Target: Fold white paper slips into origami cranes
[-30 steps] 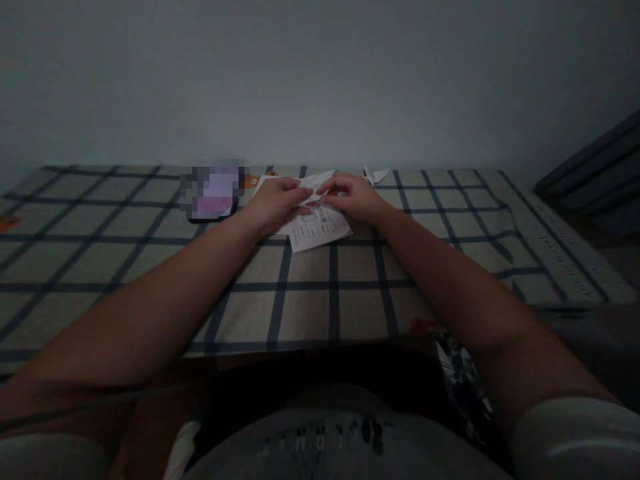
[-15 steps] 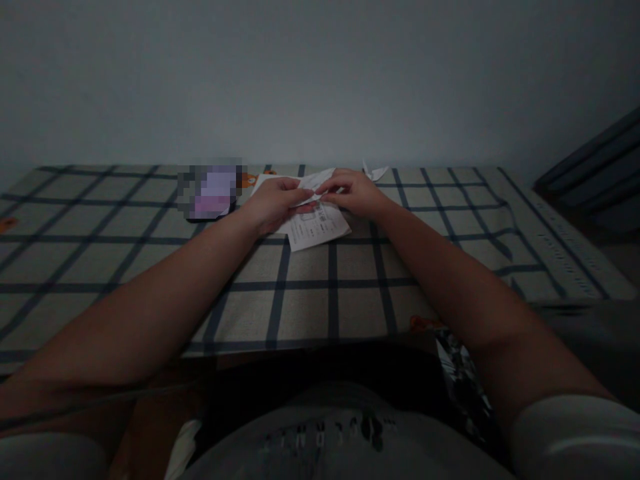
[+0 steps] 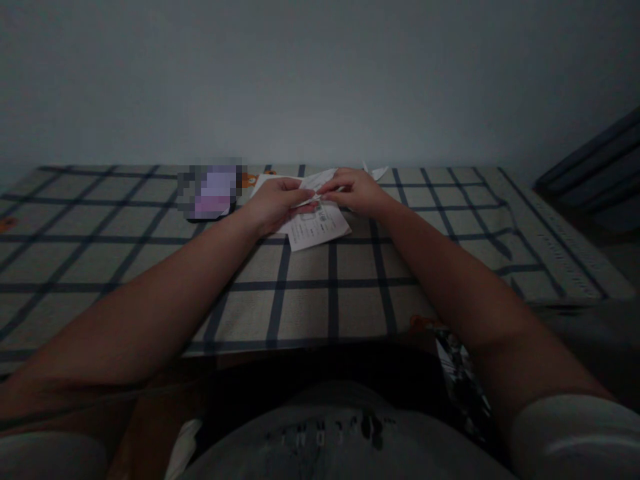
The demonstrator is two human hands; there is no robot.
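Observation:
My left hand point(image 3: 280, 201) pinches a folded white paper point(image 3: 319, 180) between thumb and fingers. From the other side my right hand point(image 3: 354, 191) grips the same paper, its fingertips close to the left thumb. Below the fingers lies a printed sheet point(image 3: 320, 231) with dark text and a small boxed figure; whether it is joined to the folded paper I cannot tell. Another pale sheet point(image 3: 261, 181) shows partly behind and under my left hand. Just beyond my right hand, a white paper piece point(image 3: 381, 174) with a pointed tip sticks up.
A checked cloth point(image 3: 305, 300) covers the table. To the left of my hands lies a phone-like dark-edged object point(image 3: 213, 200), blurred by pixelation, with a purple-pink face. A plain wall point(image 3: 320, 80) rises behind the table. Dark slatted furniture point(image 3: 595, 173) stands at the right.
Both hands stay at nearly the same spot on the paper. The fingers of my right hand shift slightly at the fold; the phone-like object and the sheets have not moved.

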